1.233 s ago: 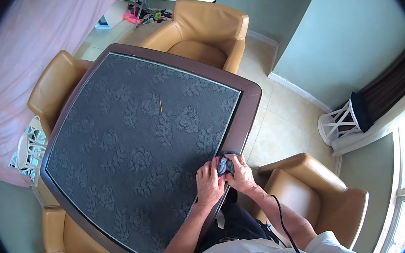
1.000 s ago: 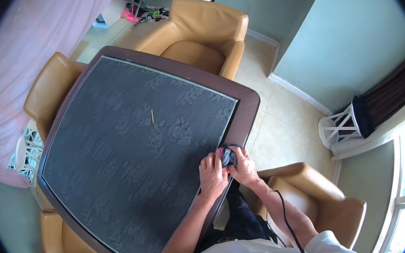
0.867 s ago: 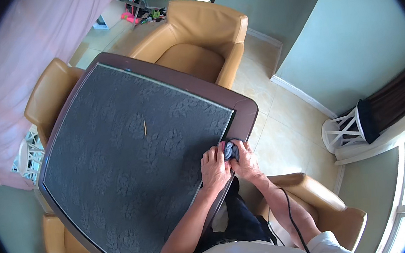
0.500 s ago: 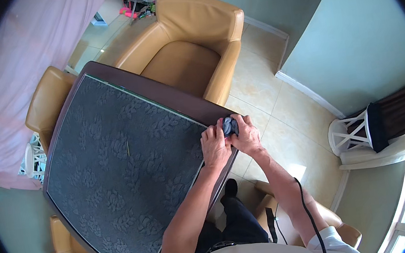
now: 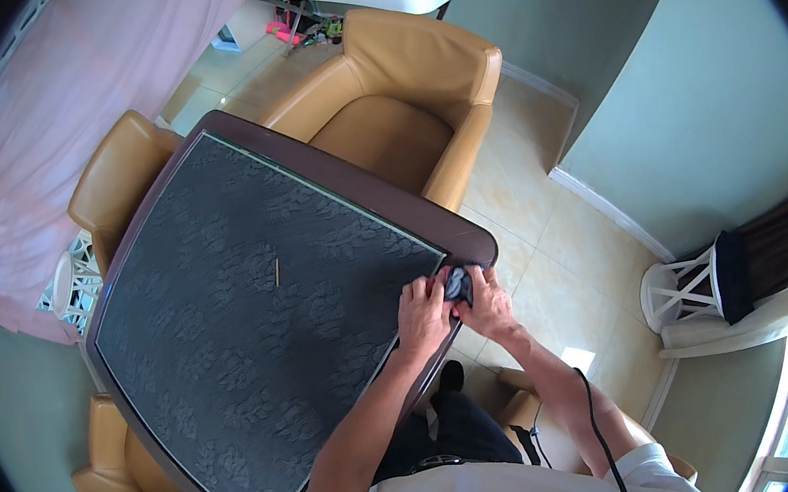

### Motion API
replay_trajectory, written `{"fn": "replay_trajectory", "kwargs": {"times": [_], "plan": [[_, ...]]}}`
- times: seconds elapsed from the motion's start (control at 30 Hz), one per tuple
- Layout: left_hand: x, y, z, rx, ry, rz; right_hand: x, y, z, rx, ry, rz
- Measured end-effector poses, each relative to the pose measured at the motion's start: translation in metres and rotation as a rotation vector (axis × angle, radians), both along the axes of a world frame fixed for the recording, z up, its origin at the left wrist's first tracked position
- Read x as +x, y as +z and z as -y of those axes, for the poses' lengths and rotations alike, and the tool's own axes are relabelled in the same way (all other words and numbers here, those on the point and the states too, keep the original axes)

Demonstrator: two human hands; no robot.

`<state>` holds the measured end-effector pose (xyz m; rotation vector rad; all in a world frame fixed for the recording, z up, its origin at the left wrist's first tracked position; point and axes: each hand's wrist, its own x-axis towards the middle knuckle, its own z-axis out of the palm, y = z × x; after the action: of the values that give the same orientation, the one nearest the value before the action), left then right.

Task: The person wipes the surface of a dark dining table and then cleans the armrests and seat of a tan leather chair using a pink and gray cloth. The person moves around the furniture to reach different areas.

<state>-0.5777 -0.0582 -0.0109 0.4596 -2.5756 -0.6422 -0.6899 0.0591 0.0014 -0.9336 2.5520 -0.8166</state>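
Observation:
Between my two hands is a small dark blue-grey bundle (image 5: pixel 458 285) with bits of pink, soft and crumpled like cloth; what exactly it is I cannot make out. My left hand (image 5: pixel 423 318) grips its left side with bent fingers. From the right, my right hand (image 5: pixel 485 306) closes round it, the thumbs low and near each other. Both hands are over the near right corner of the table (image 5: pixel 409 207), which has a dark brown rim. Fingers hide much of the bundle.
A dark leaf-patterned cover (image 5: pixel 242 360) lies on the table, with a thin stick (image 5: pixel 277 273) on it. A tan armchair (image 5: pixel 391 134) stands against the far side; others are at the left. A white stool (image 5: pixel 695 282) and a bright window are to the right.
My view has shifted, so the table sits farther right in it. Both hands, still gripping the bundle, have come a little nearer to me along the table's edge.

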Motion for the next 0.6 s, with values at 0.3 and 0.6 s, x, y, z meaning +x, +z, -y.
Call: {"fn": "replay_trajectory", "kwargs": {"times": [0.3,0.6], "plan": [[0.139,0.003,-0.006,0.095,0.023,0.007,0.121,0.0,-0.001,0.053,0.13,-0.015],[0.132,-0.01,0.003,0.061,0.106,-0.034,0.109,0.01,0.022,0.008,0.176,-0.091]]}}
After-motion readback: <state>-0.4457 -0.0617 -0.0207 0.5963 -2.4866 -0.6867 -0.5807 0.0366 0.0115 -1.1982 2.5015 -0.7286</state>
